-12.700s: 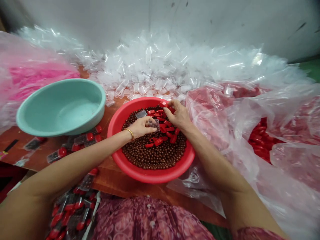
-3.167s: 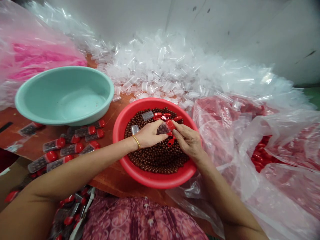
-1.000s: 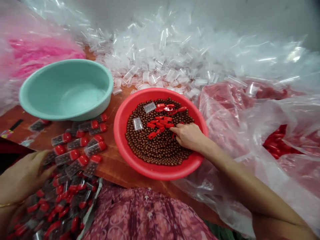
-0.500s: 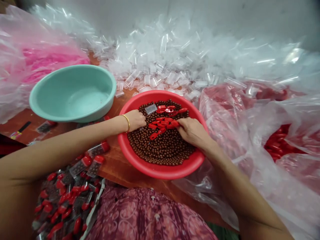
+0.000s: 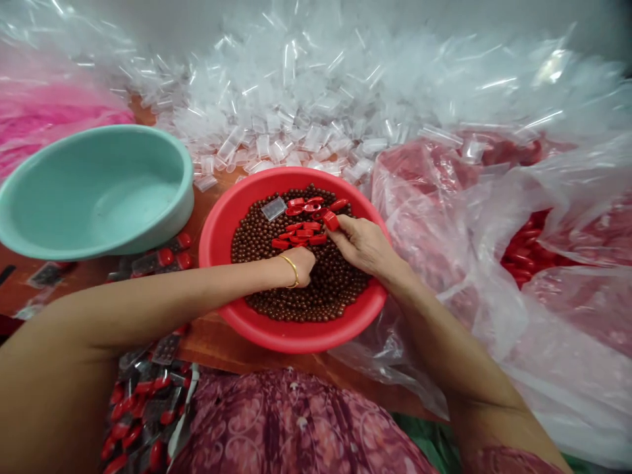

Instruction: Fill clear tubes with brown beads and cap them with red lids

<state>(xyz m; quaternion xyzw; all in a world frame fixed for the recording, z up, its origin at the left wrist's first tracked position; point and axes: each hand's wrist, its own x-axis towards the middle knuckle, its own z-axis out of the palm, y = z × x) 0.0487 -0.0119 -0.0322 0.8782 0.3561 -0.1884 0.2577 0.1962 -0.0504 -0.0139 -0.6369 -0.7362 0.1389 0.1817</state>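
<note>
A red basin (image 5: 217, 224) holds a bed of small brown balls (image 5: 281, 303). In it lie several loose red caps (image 5: 303, 227) and one small clear plastic box (image 5: 274, 209). My right hand (image 5: 363, 245), over the basin's right side, pinches a red cap (image 5: 331, 220) between thumb and fingers. My left hand (image 5: 301, 265), below the caps, is closed with its fingertips down in the balls. Whatever it grips is hidden.
A teal basin (image 5: 185, 210) stands at left. Clear plastic boxes (image 5: 316, 138) pile up behind. At right, a plastic bag (image 5: 454, 263) contains more red caps (image 5: 526, 247). Filled red-capped boxes (image 5: 143, 401) lie at lower left; pink material (image 5: 54, 108) is at far left.
My left hand has moved from the basin's left side toward its middle, down into the balls. My right hand has lifted a red cap off the group. The view has shifted right.
</note>
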